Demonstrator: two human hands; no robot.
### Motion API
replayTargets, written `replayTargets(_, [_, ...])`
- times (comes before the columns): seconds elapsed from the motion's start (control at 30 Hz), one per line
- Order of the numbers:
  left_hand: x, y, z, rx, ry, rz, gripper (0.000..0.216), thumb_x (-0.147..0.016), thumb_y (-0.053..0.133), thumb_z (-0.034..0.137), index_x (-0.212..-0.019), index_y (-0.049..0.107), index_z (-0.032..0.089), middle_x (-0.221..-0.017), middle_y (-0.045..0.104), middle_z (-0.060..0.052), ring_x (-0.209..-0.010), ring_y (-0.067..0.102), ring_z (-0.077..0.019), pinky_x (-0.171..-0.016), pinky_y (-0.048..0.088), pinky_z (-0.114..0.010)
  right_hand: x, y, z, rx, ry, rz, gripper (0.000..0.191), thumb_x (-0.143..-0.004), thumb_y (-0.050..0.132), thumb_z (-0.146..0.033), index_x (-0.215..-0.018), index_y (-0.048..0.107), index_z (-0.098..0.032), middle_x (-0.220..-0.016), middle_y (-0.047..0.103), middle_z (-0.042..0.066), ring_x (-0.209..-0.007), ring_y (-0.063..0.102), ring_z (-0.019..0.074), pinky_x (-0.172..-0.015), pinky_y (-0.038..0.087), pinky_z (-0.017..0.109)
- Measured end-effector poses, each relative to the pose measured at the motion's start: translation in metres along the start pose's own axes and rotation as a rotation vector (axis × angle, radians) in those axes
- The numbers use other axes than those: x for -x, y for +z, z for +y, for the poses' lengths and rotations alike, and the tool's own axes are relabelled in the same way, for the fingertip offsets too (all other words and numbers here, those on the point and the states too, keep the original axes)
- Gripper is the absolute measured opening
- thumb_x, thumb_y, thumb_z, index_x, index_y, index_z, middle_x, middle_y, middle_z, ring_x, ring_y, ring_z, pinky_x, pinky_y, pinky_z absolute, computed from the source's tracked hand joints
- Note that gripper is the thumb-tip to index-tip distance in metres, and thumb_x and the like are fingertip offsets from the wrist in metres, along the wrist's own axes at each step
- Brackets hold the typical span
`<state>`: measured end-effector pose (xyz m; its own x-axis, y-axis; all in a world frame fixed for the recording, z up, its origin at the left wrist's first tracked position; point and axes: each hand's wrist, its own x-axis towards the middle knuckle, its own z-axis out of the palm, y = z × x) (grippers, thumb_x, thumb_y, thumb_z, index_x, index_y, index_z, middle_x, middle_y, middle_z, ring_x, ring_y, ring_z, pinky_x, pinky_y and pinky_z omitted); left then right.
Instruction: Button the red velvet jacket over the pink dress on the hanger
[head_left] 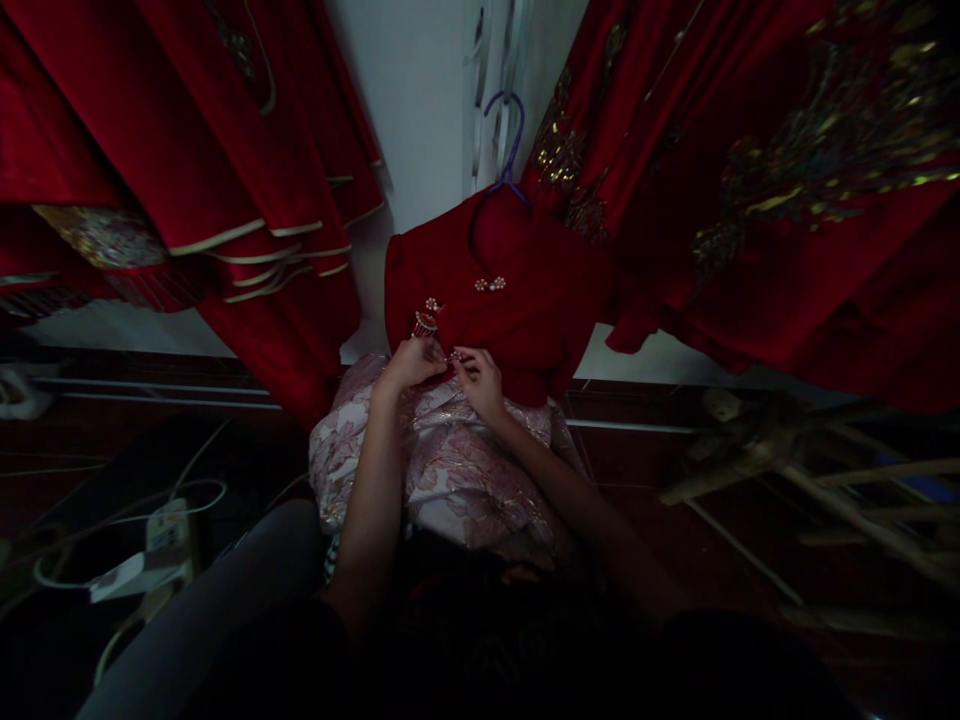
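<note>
A red dress bodice (517, 310) hangs in front of me on a purple hanger (513, 150). Below it spreads a pale pink floral skirt (480, 470) with shiny threads. At the bodice's lower front edge, my left hand (417, 363) is closed with its fingertips pinched, and my right hand (480, 382) pinches from the other side. Between their fingertips shows a small beaded button (454, 358), partly hidden by the fingers. Higher on the bodice sit a pair of flower-shaped beaded buttons (490, 285) and, to the left, a beaded tassel ornament (425, 322).
Red garments with gold trim (262, 200) hang at the left. Red garments with gold embroidery (795, 200) hang at the right. A wooden stool-like frame (765, 450) stands on the dark floor at the right. A power strip (169, 530) with cables lies at the lower left.
</note>
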<state>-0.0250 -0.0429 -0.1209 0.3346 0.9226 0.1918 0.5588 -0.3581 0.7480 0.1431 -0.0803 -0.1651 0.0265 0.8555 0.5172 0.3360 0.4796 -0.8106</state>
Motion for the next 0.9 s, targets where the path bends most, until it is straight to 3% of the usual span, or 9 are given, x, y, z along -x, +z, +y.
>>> replayTargets(0.23, [-0.0026,0.0027,-0.0065,0.091,-0.036,-0.018,0.024,-0.066,0.068,0.032,-0.08,0.067,0.012,-0.08,0.072,-0.007,-0.075,0.067,-0.0168,-0.072,0.053,-0.026,-0.0031,0.0024,0.0047,-0.044,0.029,0.019,0.026,-0.088,0.057,-0.034,-0.108,0.066,-0.02,-0.105,0.064,0.007,-0.076,0.064,0.0118,-0.073,0.054,0.025])
replayTargets(0.5, [-0.0038,0.003,-0.0045,-0.051,-0.014,0.003,0.02,-0.066,0.065,0.028,-0.079,0.069,0.013,-0.077,0.073,-0.005,-0.072,0.067,-0.0164,-0.068,0.052,-0.024,-0.0024,0.001,0.003,-0.03,0.038,0.006,0.027,-0.087,0.057,-0.037,-0.107,0.066,-0.021,-0.107,0.064,0.007,-0.076,0.065,0.0119,-0.065,0.053,0.023])
replayTargets(0.9, [0.0006,-0.0027,0.0018,-0.055,-0.004,0.018,0.023,-0.07,0.064,0.034,-0.079,0.071,0.014,-0.08,0.074,-0.006,-0.074,0.067,-0.0175,-0.071,0.049,-0.026,-0.008,0.0021,0.0012,-0.012,0.082,0.022,0.023,-0.086,0.058,-0.036,-0.1,0.064,-0.019,-0.101,0.065,0.005,-0.068,0.062,0.0101,-0.065,0.052,0.023])
